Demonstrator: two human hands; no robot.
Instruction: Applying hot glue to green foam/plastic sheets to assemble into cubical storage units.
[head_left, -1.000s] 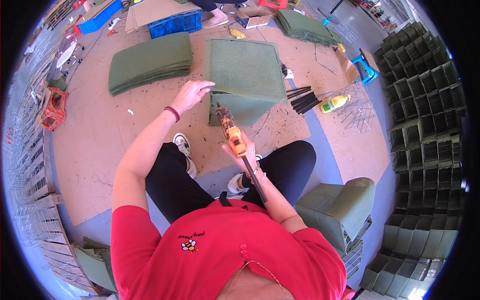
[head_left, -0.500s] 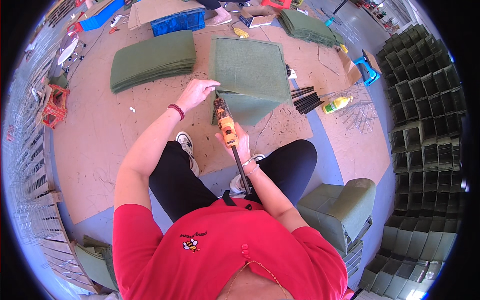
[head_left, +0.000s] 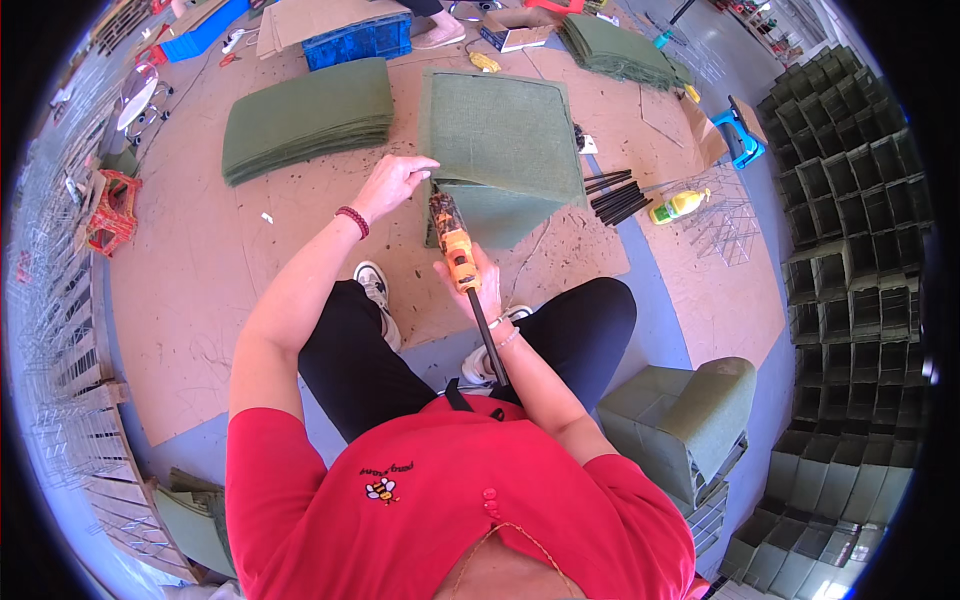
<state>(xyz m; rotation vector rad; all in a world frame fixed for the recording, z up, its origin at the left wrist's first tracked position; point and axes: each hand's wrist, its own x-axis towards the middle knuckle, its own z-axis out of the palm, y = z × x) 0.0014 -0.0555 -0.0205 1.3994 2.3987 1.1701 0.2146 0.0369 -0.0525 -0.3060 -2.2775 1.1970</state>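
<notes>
A green mesh-covered box (head_left: 500,125) stands on the floor in front of me. At its near left corner my left hand (head_left: 392,185) is closed, pinching the edge of the green sheet. Between the top sheet and the side below, a dark gap shows along the near edge. My right hand (head_left: 482,285) is wrapped round an orange hot glue gun (head_left: 458,255) with a dark, stained front. Its nozzle points at that corner, close to my left fingers. A long black glue stick (head_left: 484,335) runs out of the gun's rear toward me.
Left of the box lies a stack of green sheets (head_left: 305,125). Black glue sticks (head_left: 620,200) and a yellow bottle (head_left: 678,207) lie to the right. A folded green piece (head_left: 690,415) stands by my right knee; stacked green boxes (head_left: 850,260) line the right side.
Both hands hold nearly the same pose at the corner. The whole view has shifted very slightly.
</notes>
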